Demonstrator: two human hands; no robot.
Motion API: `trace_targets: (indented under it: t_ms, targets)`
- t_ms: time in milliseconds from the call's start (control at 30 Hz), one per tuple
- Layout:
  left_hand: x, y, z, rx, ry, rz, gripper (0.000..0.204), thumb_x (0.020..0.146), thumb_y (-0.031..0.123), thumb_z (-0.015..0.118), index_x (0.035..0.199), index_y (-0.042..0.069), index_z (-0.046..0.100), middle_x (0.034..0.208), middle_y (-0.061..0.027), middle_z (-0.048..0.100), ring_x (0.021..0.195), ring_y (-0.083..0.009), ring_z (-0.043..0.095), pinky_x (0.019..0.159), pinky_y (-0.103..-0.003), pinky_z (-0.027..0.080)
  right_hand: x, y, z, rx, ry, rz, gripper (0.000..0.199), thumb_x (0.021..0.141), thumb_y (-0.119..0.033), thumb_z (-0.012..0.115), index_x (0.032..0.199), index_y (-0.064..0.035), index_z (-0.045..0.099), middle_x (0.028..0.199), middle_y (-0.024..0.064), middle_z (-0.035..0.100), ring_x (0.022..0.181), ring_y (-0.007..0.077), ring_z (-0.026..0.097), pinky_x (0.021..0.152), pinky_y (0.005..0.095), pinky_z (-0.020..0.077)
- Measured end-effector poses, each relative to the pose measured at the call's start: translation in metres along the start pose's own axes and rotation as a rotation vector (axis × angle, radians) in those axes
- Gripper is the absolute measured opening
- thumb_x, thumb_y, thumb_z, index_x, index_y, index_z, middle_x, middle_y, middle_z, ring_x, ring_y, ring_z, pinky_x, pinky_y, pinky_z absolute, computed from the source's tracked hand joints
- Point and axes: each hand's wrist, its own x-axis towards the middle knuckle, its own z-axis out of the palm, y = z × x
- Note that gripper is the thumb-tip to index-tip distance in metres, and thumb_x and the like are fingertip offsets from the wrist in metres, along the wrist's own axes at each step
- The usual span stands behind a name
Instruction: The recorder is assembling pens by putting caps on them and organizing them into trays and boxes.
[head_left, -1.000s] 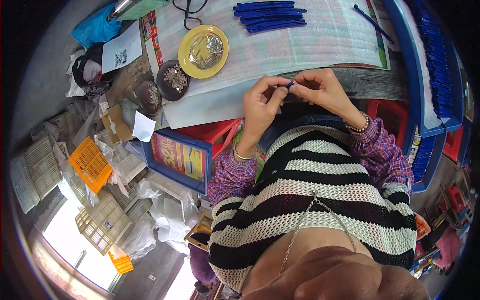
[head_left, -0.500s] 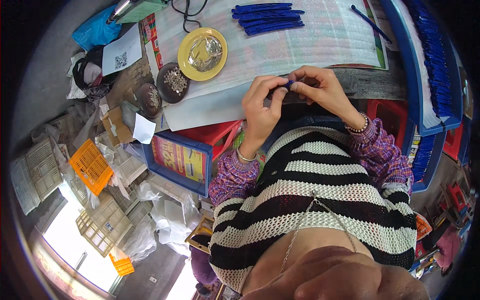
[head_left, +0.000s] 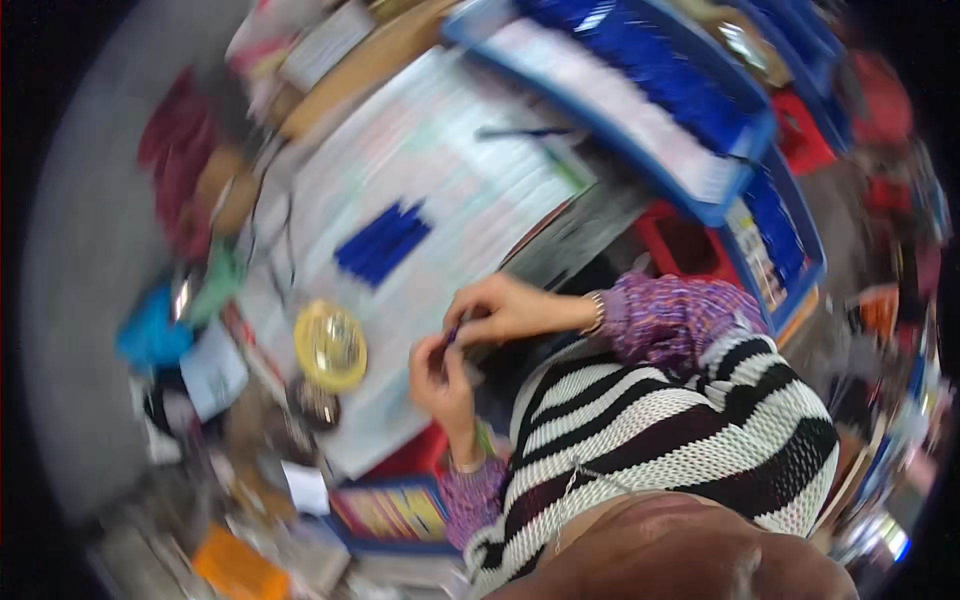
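My left hand point(head_left: 443, 388) and my right hand point(head_left: 508, 308) meet at the table's near edge, fingertips pinched together. Between them is a small dark blue piece point(head_left: 453, 334), mostly covered by the fingers and smeared by motion. A bunch of slim blue strips point(head_left: 383, 242) lies on the pale sheet beyond my hands. To their left sits a yellow plate point(head_left: 302, 345) holding shiny thin metal pieces, too blurred to tell apart. Beside the plate is a dark round dish point(head_left: 318, 405) with small light bits in it.
A long blue tray point(head_left: 735, 200) full of blue strips stands at the right, with another blue tray point(head_left: 815, 270) below it. One dark strip point(head_left: 525, 132) lies near the sheet's far edge. Left of the table are a blue bag point(head_left: 155, 330) and an orange basket point(head_left: 235, 565).
The whole view has swung round, so the table appears tilted and more of its far side and the right-hand trays show. My hands still pinch the blue piece together.
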Motion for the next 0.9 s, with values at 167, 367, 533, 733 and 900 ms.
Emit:
trace_targets:
  t_ms: [167, 367, 533, 733, 900]
  targets:
    - [-0.002, 0.016, 0.013, -0.175, -0.071, -0.038, 0.029, 0.083, -0.003, 0.058, 0.11, -0.001, 0.048, 0.095, -0.009, 0.055, 0.077, -0.0151, 0.057, 0.07, -0.024, 0.047, -0.017, -0.015, -0.004, 0.146, 0.029, -0.021, 0.02, 0.078, -0.017, 0.068, 0.09, -0.0014, 0.064, 0.075, 0.0026, 0.065, 0.058, 0.0073, 0.058, 0.049, 0.0214, 0.046]
    - [0.005, 0.011, 0.035, -0.237, -0.252, 0.035, 0.026, 0.085, 0.001, 0.058, 0.109, 0.0, 0.049, 0.09, -0.0094, 0.059, 0.072, -0.0153, 0.057, 0.066, -0.025, 0.048, -0.053, -0.042, -0.033, 0.27, 0.152, -0.237, 0.018, 0.08, -0.013, 0.066, 0.093, -0.0007, 0.062, 0.087, 0.0038, 0.063, 0.076, 0.0084, 0.058, 0.068, 0.0227, 0.0464]
    - [0.01, 0.011, 0.042, -0.248, -0.374, 0.011, 0.019, 0.085, 0.002, 0.059, 0.103, 0.0, 0.055, 0.084, -0.0083, 0.061, 0.071, -0.0129, 0.058, 0.064, -0.023, 0.048, -0.127, -0.093, -0.073, 0.382, 0.218, -0.19, 0.012, 0.081, -0.008, 0.059, 0.089, 0.001, 0.059, 0.077, 0.0066, 0.06, 0.07, 0.0128, 0.058, 0.065, 0.0258, 0.0471]
    - [0.011, 0.005, 0.05, -0.117, -0.437, -0.011, 0.012, 0.083, -0.002, 0.058, 0.096, -0.001, 0.059, 0.077, -0.0061, 0.062, 0.067, -0.0107, 0.057, 0.063, -0.021, 0.047, -0.215, -0.09, -0.128, 0.289, 0.841, -0.13, 0.014, 0.081, -0.012, 0.061, 0.09, -0.0014, 0.059, 0.071, 0.0029, 0.058, 0.054, 0.0075, 0.051, 0.047, 0.0192, 0.0393]
    - [0.007, 0.007, 0.059, -0.099, -0.483, -0.055, 0.013, 0.083, -0.005, 0.056, 0.095, -0.001, 0.06, 0.076, -0.0057, 0.062, 0.067, -0.01, 0.058, 0.063, -0.021, 0.048, -0.276, -0.016, -0.193, 0.278, 1.223, -0.042, 0.015, 0.088, -0.023, 0.057, 0.085, -0.0077, 0.056, 0.072, -0.0034, 0.053, 0.056, 0.004, 0.045, 0.049, 0.0176, 0.036]
